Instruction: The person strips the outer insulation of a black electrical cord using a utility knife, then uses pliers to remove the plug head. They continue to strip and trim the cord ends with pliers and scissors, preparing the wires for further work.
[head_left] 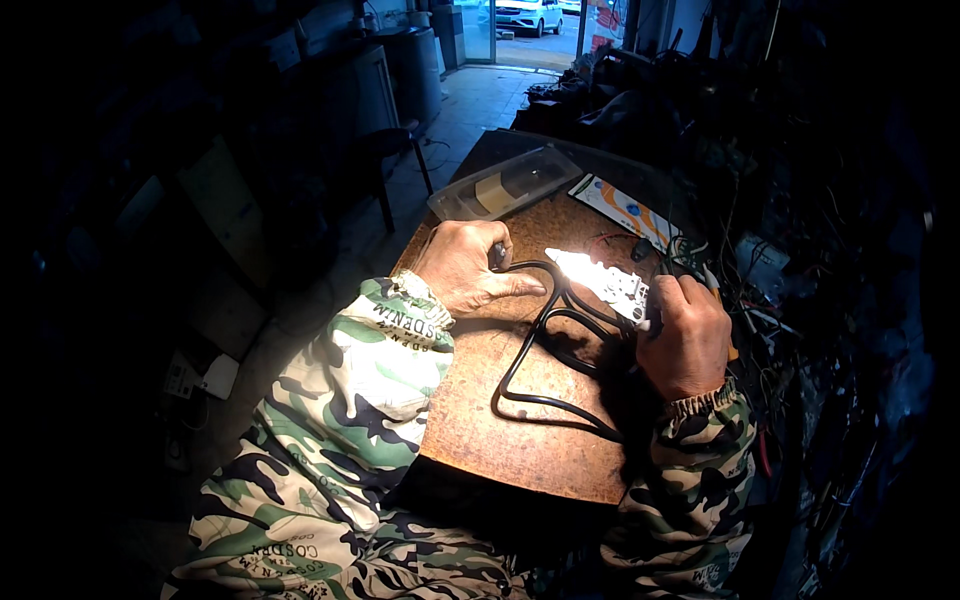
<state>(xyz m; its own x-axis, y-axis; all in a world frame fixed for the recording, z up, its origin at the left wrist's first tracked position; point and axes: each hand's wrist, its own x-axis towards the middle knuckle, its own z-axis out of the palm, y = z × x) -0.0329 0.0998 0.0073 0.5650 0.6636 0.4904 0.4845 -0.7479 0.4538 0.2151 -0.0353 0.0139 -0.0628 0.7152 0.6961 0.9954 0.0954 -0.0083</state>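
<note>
A black cable (550, 401) lies in loose loops on the brown tabletop between my hands. My left hand (455, 265) is closed around one end of it, with a small dark piece showing at the curled fingers and the thumb stretched along the cable. In my right hand (688, 340) is a wire stripper (598, 280), its metal jaws pointing left toward the cable and shining in the lamp light. The fingers wrap its handles, which are mostly hidden. A gap separates the tool's tip from my left hand.
Toward the back of the worn table (480, 440) sits a clear plastic tray (548, 168) with a brown piece inside. Beside it lies a white and orange card (632, 212). Tangled wires (790, 320) crowd the right side. A dark stool (384, 145) stands beyond the left edge.
</note>
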